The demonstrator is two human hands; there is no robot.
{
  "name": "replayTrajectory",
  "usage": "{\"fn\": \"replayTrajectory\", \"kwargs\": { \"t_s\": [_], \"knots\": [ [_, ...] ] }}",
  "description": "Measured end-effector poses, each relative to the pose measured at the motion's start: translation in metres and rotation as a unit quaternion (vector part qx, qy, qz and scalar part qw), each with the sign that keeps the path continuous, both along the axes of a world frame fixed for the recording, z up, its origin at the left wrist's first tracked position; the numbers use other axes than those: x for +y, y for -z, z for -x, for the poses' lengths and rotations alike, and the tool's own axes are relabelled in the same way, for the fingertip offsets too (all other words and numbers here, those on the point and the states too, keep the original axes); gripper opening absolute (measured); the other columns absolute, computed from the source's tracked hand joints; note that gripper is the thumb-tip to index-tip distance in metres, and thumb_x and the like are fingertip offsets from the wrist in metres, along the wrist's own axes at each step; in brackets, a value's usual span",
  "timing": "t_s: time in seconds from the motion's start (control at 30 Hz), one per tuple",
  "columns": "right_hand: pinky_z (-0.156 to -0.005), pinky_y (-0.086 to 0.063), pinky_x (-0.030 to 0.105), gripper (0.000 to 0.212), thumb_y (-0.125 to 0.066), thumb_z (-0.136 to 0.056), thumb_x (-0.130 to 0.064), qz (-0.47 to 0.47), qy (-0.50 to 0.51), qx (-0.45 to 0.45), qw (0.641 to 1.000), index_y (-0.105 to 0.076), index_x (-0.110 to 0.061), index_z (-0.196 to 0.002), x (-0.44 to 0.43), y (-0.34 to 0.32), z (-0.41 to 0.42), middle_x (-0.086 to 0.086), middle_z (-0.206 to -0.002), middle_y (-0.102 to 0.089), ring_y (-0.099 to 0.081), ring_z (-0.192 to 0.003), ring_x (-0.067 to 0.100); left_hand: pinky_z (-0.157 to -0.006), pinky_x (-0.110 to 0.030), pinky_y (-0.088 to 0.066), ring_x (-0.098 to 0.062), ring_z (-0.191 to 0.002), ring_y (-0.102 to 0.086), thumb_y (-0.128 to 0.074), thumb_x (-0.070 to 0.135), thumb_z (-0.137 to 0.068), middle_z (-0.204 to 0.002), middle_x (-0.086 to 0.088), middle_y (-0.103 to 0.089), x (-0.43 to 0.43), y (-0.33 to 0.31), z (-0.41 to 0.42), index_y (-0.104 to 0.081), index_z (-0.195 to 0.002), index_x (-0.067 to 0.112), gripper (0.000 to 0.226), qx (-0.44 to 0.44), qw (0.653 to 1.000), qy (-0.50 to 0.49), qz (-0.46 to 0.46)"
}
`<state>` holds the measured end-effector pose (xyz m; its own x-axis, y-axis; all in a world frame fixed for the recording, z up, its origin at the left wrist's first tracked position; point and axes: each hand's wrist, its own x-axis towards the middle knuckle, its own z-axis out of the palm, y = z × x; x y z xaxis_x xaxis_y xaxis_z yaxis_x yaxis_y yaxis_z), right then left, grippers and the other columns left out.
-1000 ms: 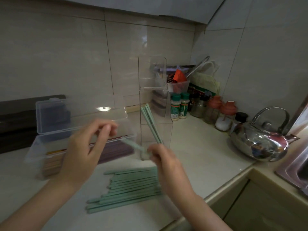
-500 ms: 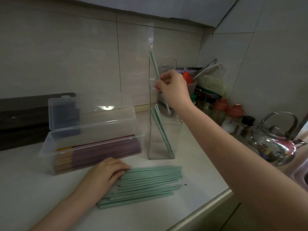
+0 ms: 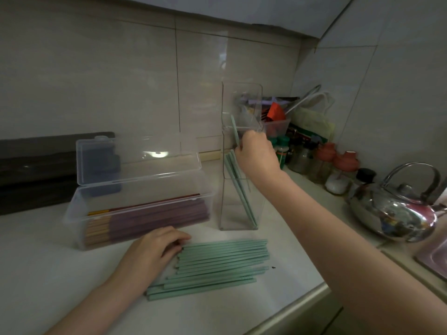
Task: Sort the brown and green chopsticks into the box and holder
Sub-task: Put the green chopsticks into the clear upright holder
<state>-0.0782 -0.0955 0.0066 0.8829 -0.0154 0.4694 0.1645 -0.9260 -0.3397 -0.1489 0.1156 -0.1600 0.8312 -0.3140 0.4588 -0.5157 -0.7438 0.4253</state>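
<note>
Your right hand (image 3: 257, 157) pinched one green chopstick (image 3: 234, 130), its long axis nearly upright, at the mouth of the clear holder (image 3: 238, 213), above those already leaning inside. Your left hand (image 3: 154, 252), nearer the supply, rested loose-fingered on the green pile (image 3: 222, 259).

l hand (image 3: 154, 250), r hand (image 3: 258, 157), bare forearms (image 3: 326, 226), nails prob short

Reads as clear, glossy plastic in both the box (image 3: 135, 204) and the holder (image 3: 232, 213). Looks matt and smooth on the green chopsticks (image 3: 222, 257); dull and wood-like on the brown chopsticks (image 3: 157, 216). Gleams as polished, mirror-bright metal on the kettle (image 3: 391, 213). Appears smooth, faintly shiny on the countertop (image 3: 48, 262) and wall tiles (image 3: 96, 81).
</note>
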Motion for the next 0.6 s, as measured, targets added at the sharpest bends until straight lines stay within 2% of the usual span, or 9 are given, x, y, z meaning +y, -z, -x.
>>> {"fn": "replayTrajectory", "kwargs": {
  "t_s": [0.1,0.17,0.27,0.33,0.4,0.47,0.53,0.6],
  "knots": [
    [-0.077,-0.047,0.038,0.019,-0.046,-0.090,0.002,0.030,0.016,0.046,0.998,-0.055,0.003,-0.107,0.002,0.000,0.001,0.020,-0.112,-0.057,-0.057,-0.102,0.037,-0.073,-0.024,-0.049,0.009,-0.082,-0.058,-0.045,0.051,-0.077,-0.087,0.028,-0.059,0.000,-0.003,0.002,-0.055,-0.106,0.042,0.032,0.011,1.000,-0.004,0.013],
    [-0.077,-0.047,0.039,0.023,-0.043,-0.090,0.006,0.038,0.027,0.073,0.996,-0.055,0.002,-0.109,0.003,0.000,0.001,0.020,-0.112,-0.059,-0.058,-0.102,0.036,-0.074,-0.020,-0.048,0.009,-0.083,-0.058,-0.046,0.050,-0.078,-0.092,0.028,-0.058,0.000,-0.007,0.004,-0.055,-0.107,0.043,0.031,0.017,1.000,-0.005,0.024],
    [-0.078,-0.049,0.040,0.027,-0.044,-0.087,0.009,0.061,0.036,0.102,0.992,-0.055,0.003,-0.111,0.001,0.002,0.002,0.020,-0.113,-0.060,-0.058,-0.103,0.036,-0.073,-0.010,-0.044,0.008,-0.084,-0.059,-0.061,0.030,-0.080,-0.096,0.025,-0.059,-0.001,-0.014,0.009,-0.061,-0.101,0.043,0.024,0.023,0.998,0.000,0.052],
    [-0.079,-0.048,0.040,0.025,-0.043,-0.088,0.009,0.074,0.037,0.091,0.992,-0.054,0.003,-0.110,0.000,0.001,0.005,0.020,-0.113,-0.058,-0.057,-0.104,0.036,-0.072,-0.005,-0.042,0.005,-0.084,-0.060,-0.068,0.015,-0.080,-0.095,0.021,-0.061,0.000,-0.017,0.012,-0.065,-0.097,0.041,0.031,0.023,0.997,0.000,0.076],
    [-0.076,-0.047,0.039,0.020,-0.045,-0.089,0.006,0.083,0.028,0.048,0.995,-0.055,0.001,-0.105,0.000,-0.001,0.008,0.019,-0.108,-0.059,-0.058,-0.100,0.036,-0.073,-0.007,-0.043,0.003,-0.083,-0.062,-0.070,0.012,-0.079,-0.095,0.019,-0.063,0.001,-0.021,0.016,-0.066,-0.094,0.040,0.032,0.022,0.995,-0.003,0.098],
    [-0.071,-0.050,0.039,0.012,-0.047,-0.090,0.000,0.067,0.000,-0.034,0.997,-0.059,-0.001,-0.093,-0.002,-0.002,0.015,0.018,-0.095,-0.062,-0.062,-0.088,0.035,-0.074,-0.008,-0.044,0.002,-0.083,-0.063,-0.071,0.014,-0.077,-0.095,0.018,-0.065,-0.001,-0.028,0.019,-0.066,-0.091,0.038,0.028,0.011,0.992,-0.006,0.126],
    [-0.064,-0.052,0.040,0.015,-0.048,-0.090,-0.008,0.022,-0.050,-0.113,0.992,-0.061,-0.004,-0.084,-0.005,0.004,0.031,0.013,-0.081,-0.064,-0.062,-0.073,0.032,-0.075,-0.007,-0.045,0.002,-0.081,-0.064,-0.073,0.013,-0.074,-0.092,0.019,-0.068,-0.003,-0.036,0.022,-0.068,-0.087,0.036,0.027,0.006,0.985,-0.016,0.172],
    [-0.060,-0.051,0.039,0.017,-0.049,-0.092,-0.014,-0.016,-0.106,-0.142,0.984,-0.063,-0.008,-0.083,-0.007,0.023,0.058,0.006,-0.075,-0.064,-0.061,-0.065,0.023,-0.077,-0.008,-0.046,0.001,-0.081,-0.066,-0.068,0.022,-0.070,-0.089,0.019,-0.070,-0.003,-0.048,0.027,-0.068,-0.087,0.035,0.021,0.012,0.971,-0.022,0.238]
  ]
}}
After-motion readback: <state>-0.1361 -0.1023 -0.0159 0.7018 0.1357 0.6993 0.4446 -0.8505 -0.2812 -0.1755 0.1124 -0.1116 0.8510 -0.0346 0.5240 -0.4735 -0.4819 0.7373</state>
